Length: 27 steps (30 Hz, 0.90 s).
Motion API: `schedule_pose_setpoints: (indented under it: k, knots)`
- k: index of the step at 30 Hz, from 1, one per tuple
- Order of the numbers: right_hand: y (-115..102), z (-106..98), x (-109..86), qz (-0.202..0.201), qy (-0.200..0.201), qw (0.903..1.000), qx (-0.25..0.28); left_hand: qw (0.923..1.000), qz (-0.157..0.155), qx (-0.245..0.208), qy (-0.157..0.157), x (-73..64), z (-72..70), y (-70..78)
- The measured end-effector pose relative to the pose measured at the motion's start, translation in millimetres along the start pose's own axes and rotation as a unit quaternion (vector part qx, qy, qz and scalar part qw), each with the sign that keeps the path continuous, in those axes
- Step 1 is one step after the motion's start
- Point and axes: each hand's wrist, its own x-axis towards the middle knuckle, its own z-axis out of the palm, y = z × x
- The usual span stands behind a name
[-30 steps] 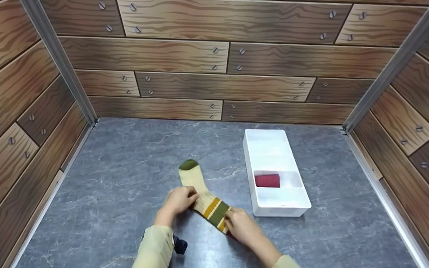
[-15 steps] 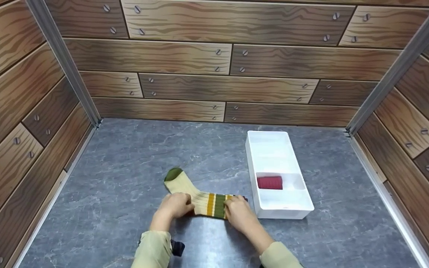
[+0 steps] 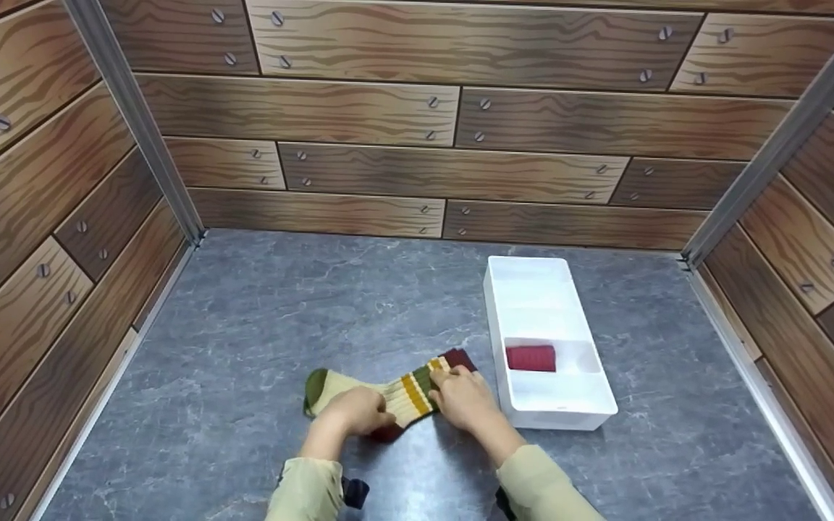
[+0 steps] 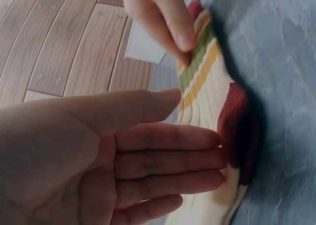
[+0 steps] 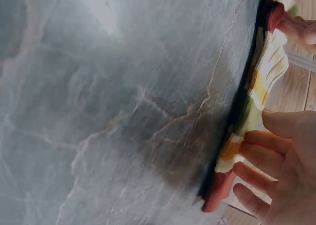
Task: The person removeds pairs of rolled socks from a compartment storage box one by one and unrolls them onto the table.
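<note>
A cream ribbed sock (image 3: 406,401) lies flat on the grey floor, with a green toe, mustard and green stripes, and a dark red heel and cuff. Its toe points left and its cuff lies up to the right. My left hand (image 3: 352,412) rests on the foot part; in the left wrist view its straight fingers (image 4: 170,158) touch the sock near the dark red heel (image 4: 232,121). My right hand (image 3: 466,398) touches the striped leg near the cuff, and in the right wrist view its fingers (image 5: 261,158) are only slightly bent against the sock's edge.
Just right of my right hand stands a long white divided box (image 3: 529,289). A rolled dark red bundle (image 3: 531,357) lies in one of its compartments. Wood-patterned walls (image 3: 446,170) enclose the marbled grey surface (image 3: 272,311) at the back and both sides.
The sock has turned counterclockwise under both hands: its toe swung down to the left and its cuff up to the right. The right hand moved slightly up; the box's contents look the same.
</note>
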Motion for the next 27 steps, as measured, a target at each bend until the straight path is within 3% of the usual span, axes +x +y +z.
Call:
schedule_pose_setpoints:
  k: [9, 15, 18, 24, 27]
  knots:
    - [12, 7, 11.5, 0.009, -0.062, 0.9967, 0.051, 0.9966, 0.067, -0.026, -0.042, 7.0, 16.8, 23.8]
    - [16, 13, 15.6, 0.005, -0.067, 0.9968, 0.043, 0.9862, 0.150, -0.010, -0.069, 11.8, 25.0, 35.5]
    - [18, 14, 16.8, -0.003, -0.040, 0.9984, 0.040, 0.9804, 0.182, -0.014, -0.073, 13.6, 28.6, 36.4]
    - [19, 14, 7.3, -0.021, 0.098, 0.9934, 0.057, 0.9777, 0.204, -0.043, -0.025, 17.6, 38.4, 27.9]
    - [18, 14, -4.1, -0.033, 0.121, 0.9900, 0.066, 0.9757, 0.213, -0.049, -0.014, 17.6, 41.9, 25.7]
